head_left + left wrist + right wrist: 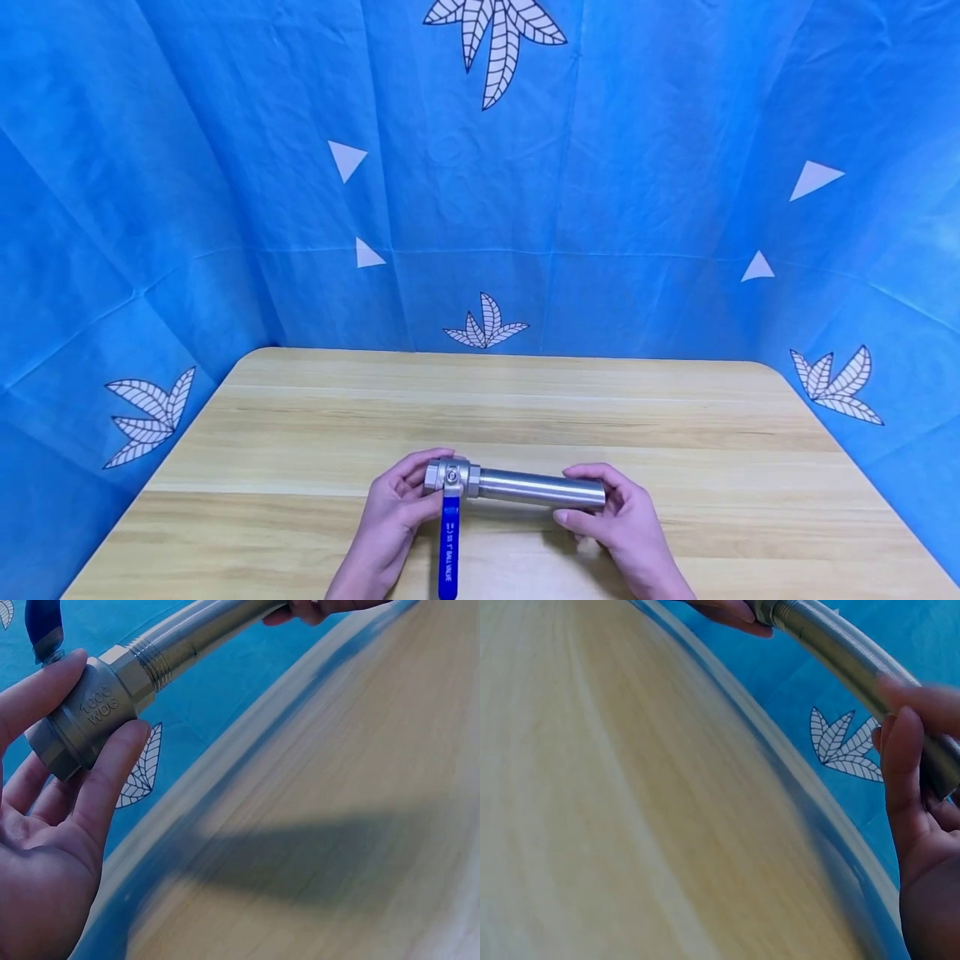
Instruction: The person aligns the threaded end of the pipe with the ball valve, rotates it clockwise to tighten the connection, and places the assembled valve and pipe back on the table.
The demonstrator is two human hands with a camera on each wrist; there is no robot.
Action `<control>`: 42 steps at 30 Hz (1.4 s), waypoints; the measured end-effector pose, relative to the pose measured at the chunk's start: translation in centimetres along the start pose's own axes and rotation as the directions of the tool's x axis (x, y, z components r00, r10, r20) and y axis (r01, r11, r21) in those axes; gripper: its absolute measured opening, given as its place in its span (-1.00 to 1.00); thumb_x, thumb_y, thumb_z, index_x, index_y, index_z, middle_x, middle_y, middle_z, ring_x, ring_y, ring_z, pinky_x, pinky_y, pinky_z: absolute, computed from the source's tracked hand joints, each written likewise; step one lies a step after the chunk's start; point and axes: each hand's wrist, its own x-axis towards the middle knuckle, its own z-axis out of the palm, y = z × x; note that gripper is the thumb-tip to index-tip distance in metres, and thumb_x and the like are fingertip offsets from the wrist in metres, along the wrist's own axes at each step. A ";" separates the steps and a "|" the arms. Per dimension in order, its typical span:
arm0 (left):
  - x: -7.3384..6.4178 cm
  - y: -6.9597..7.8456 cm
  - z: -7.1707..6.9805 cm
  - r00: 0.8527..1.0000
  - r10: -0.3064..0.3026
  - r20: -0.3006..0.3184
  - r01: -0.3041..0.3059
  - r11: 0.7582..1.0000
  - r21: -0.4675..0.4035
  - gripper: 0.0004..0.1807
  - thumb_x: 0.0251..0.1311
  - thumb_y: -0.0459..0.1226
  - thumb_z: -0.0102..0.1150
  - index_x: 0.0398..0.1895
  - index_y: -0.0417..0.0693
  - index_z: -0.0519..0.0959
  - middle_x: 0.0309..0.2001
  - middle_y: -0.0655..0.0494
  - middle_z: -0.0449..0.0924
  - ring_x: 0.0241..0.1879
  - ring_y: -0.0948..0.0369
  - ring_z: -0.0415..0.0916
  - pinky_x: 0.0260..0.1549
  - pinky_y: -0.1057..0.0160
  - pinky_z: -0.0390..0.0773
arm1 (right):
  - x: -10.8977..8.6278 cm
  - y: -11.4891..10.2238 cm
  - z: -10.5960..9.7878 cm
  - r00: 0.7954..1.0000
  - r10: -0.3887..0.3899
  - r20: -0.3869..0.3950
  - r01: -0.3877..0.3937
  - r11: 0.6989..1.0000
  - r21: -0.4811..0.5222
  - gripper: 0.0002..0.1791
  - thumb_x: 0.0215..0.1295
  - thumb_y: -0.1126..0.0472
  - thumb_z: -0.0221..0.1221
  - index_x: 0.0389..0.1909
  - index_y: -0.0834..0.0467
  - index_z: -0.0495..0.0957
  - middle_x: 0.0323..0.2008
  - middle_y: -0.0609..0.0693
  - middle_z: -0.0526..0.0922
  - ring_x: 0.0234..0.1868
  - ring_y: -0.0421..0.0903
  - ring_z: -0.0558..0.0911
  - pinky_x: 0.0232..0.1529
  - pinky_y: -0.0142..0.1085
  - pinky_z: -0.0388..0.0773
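Note:
A steel ball valve [453, 475] with a blue lever handle [448, 550] is joined to a straight metal pipe [536, 488]. My left hand [393, 517] grips the valve body, thumb on one side and fingers on the other. The lever points down toward the near edge in the head view. In the left wrist view the valve body [97, 701] reads "1000 WOG", and some thread shows where the pipe enters it. My right hand [622, 525] holds the pipe's free end between thumb and fingers. Valve and pipe are held above the table, roughly level.
A light wood-grain table [487, 408] lies beneath both hands. Blue cloth [480, 192] printed with white leaves and triangles hangs behind it and along both sides.

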 end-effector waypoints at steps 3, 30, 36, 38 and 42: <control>0.0 0.0 0.0 1.000 0.001 0.009 -0.001 1.000 0.007 -0.26 0.02 -0.56 0.41 0.39 -0.26 0.53 0.29 -0.14 0.70 0.21 0.09 0.72 0.21 0.22 0.71 | 0.0 0.1 0.0 1.000 -0.006 -0.030 0.005 0.999 -0.032 -0.43 -0.01 0.46 0.55 0.08 0.37 0.62 -0.19 -0.01 0.75 -0.28 -0.17 0.71 -0.30 -0.36 0.74; -0.1 0.1 0.2 1.000 -0.001 0.011 0.001 1.000 0.016 -0.26 0.02 -0.56 0.40 0.38 -0.29 0.52 0.26 -0.16 0.71 0.19 0.08 0.72 0.20 0.23 0.72 | -0.1 -0.1 0.1 1.000 -0.025 -0.006 0.024 0.999 -0.021 -0.44 0.12 0.45 0.49 0.17 0.45 0.60 -0.10 -0.04 0.77 -0.11 -0.19 0.76 -0.05 -0.34 0.80; -0.1 0.1 0.2 1.000 0.007 0.010 -0.007 1.000 0.019 -0.26 0.01 -0.55 0.42 0.38 -0.28 0.52 0.25 -0.13 0.72 0.18 0.08 0.73 0.19 0.22 0.72 | 0.0 -0.1 0.0 0.999 -0.019 0.043 0.021 0.998 -0.053 -0.29 -0.04 0.47 0.56 0.22 0.38 0.58 0.01 0.00 0.72 -0.03 -0.11 0.74 0.02 -0.33 0.77; -0.2 0.0 0.2 1.000 0.013 0.019 -0.013 1.000 0.021 -0.25 -0.01 -0.56 0.41 0.38 -0.29 0.52 0.23 -0.10 0.74 0.17 0.08 0.73 0.19 0.21 0.72 | 0.0 -0.1 0.0 0.999 -0.018 0.030 0.020 0.998 -0.058 -0.33 -0.06 0.47 0.56 0.17 0.36 0.61 -0.02 0.00 0.73 -0.06 -0.09 0.74 0.00 -0.32 0.76; -0.3 -0.1 0.2 0.999 0.023 0.035 -0.024 0.999 0.026 -0.25 -0.04 -0.57 0.40 0.36 -0.31 0.53 0.19 -0.03 0.77 0.14 0.08 0.73 0.17 0.21 0.72 | -0.1 -0.2 0.0 1.000 -0.012 -0.008 0.011 0.998 -0.065 -0.42 -0.05 0.46 0.56 0.09 0.34 0.66 -0.11 -0.04 0.77 -0.13 -0.10 0.75 -0.05 -0.31 0.74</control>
